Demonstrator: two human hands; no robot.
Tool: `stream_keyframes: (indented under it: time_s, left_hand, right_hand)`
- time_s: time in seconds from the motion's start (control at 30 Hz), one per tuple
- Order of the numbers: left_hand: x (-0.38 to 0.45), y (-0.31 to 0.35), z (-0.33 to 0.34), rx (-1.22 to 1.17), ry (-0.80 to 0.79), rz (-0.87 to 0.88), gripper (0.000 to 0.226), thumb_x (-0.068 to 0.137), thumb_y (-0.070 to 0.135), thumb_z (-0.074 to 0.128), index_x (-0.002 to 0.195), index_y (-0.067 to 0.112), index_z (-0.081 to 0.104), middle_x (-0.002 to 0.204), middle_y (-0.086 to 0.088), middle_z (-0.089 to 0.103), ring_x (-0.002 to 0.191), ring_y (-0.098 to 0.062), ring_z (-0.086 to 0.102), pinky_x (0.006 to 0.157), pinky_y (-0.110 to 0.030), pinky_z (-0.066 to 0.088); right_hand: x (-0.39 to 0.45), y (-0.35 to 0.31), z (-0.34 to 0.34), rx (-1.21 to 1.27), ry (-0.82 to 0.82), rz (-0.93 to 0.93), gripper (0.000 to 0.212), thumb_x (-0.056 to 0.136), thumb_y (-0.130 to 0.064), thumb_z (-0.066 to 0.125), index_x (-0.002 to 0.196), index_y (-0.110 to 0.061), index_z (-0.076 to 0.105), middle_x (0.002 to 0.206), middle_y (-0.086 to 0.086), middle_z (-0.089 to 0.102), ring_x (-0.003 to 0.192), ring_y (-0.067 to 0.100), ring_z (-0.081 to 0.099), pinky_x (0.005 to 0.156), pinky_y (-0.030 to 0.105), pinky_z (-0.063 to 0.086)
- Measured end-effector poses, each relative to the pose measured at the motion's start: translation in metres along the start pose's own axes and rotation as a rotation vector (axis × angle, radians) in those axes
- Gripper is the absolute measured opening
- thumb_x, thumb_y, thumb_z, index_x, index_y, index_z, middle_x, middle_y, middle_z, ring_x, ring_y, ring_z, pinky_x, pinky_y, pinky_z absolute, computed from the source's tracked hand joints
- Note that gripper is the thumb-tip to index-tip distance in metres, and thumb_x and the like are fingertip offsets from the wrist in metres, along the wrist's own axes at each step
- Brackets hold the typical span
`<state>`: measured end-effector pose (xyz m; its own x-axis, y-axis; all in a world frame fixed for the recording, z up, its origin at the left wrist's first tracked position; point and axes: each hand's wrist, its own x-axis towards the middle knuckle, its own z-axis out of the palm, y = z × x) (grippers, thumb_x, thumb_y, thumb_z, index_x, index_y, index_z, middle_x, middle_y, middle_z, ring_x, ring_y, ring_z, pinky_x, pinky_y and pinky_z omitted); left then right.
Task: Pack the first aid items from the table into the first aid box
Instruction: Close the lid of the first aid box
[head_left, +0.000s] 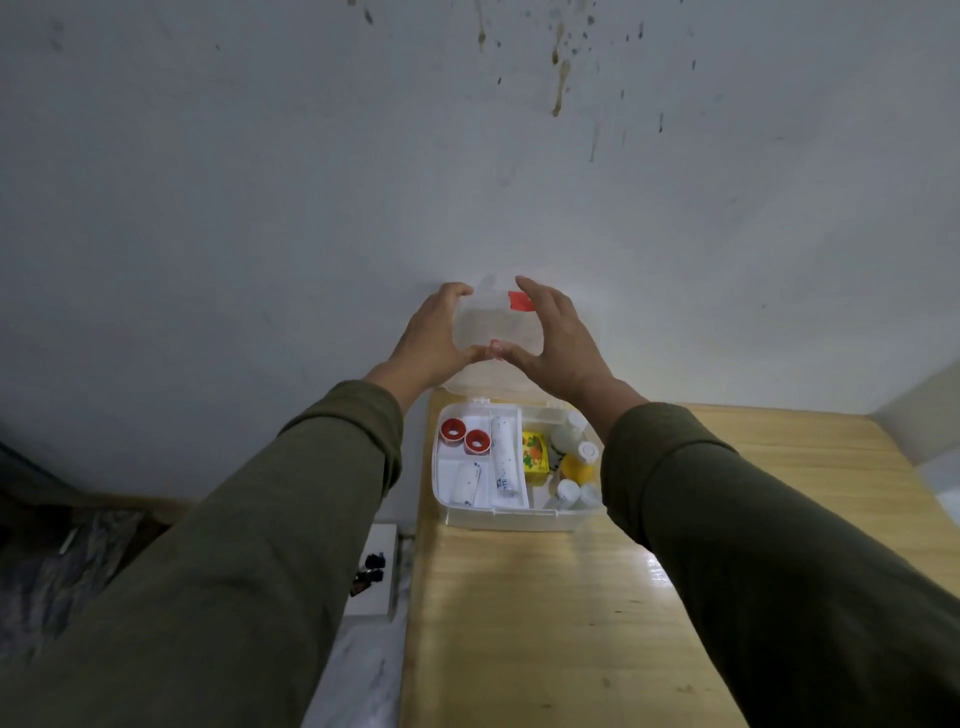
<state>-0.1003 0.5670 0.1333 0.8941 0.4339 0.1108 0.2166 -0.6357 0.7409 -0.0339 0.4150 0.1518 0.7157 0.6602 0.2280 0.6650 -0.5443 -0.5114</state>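
Your left hand (434, 332) and right hand (558, 338) both grip the clear lid (498, 325) of the first aid box (511, 517), holding it raised against the wall (311, 182), above and behind the box. Your thumbs meet at the lid's lower edge, and your fingers curl over its top corners, the right ones beside a red patch (521, 301).

The box sits open on the wooden table (545, 623), at the far left corner near the wall. Inside the box, two red tape rolls (465, 435) lie at the left, a white tube (504, 460) beside them, a yellow packet (536, 453) in the middle and small bottles (571, 467) at the right.
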Motion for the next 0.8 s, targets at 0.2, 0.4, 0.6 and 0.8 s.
stream_keyframes:
  time_s: [0.2, 0.4, 0.6, 0.8]
  left_hand:
    - [-0.019, 0.004, 0.001, -0.060, 0.041, 0.007, 0.073, 0.069, 0.032, 0.082, 0.126, 0.022, 0.037, 0.137, -0.004, 0.044, 0.126, -0.022, 0.045, 0.091, -0.027, 0.037]
    - [-0.066, 0.014, 0.008, -0.060, 0.128, 0.021, 0.082, 0.068, 0.029, 0.084, 0.132, 0.020, 0.033, 0.140, -0.005, 0.038, 0.127, -0.021, 0.041, 0.093, -0.024, 0.035]
    - [-0.122, 0.022, 0.028, 0.029, 0.113, -0.019, 0.094, 0.071, 0.031, 0.081, 0.145, 0.028, 0.023, 0.153, -0.006, 0.018, 0.139, -0.023, 0.027, 0.107, -0.031, 0.031]
    - [-0.163, 0.020, 0.048, 0.050, 0.075, -0.106, 0.098, 0.068, 0.030, 0.083, 0.146, 0.026, 0.024, 0.157, -0.006, 0.011, 0.141, -0.022, 0.023, 0.112, -0.037, 0.029]
  right_hand:
    - [-0.024, -0.004, -0.006, 0.044, 0.101, -0.017, 0.073, 0.084, -0.047, 0.064, 0.143, -0.024, 0.028, 0.144, 0.008, 0.037, 0.125, 0.023, 0.047, 0.098, 0.035, 0.048]
    - [-0.071, -0.006, -0.005, 0.129, 0.161, -0.090, 0.067, 0.086, -0.043, 0.062, 0.141, -0.019, 0.032, 0.141, 0.009, 0.041, 0.122, 0.018, 0.048, 0.091, 0.019, 0.039]
    - [-0.124, 0.003, 0.002, 0.160, 0.134, -0.185, 0.064, 0.084, -0.039, 0.066, 0.137, -0.014, 0.038, 0.136, 0.009, 0.045, 0.115, 0.006, 0.045, 0.083, -0.004, 0.031]
    - [-0.174, 0.014, 0.015, 0.194, 0.012, -0.185, 0.064, 0.084, -0.045, 0.064, 0.137, -0.020, 0.037, 0.137, 0.007, 0.042, 0.123, 0.017, 0.045, 0.099, 0.031, 0.049]
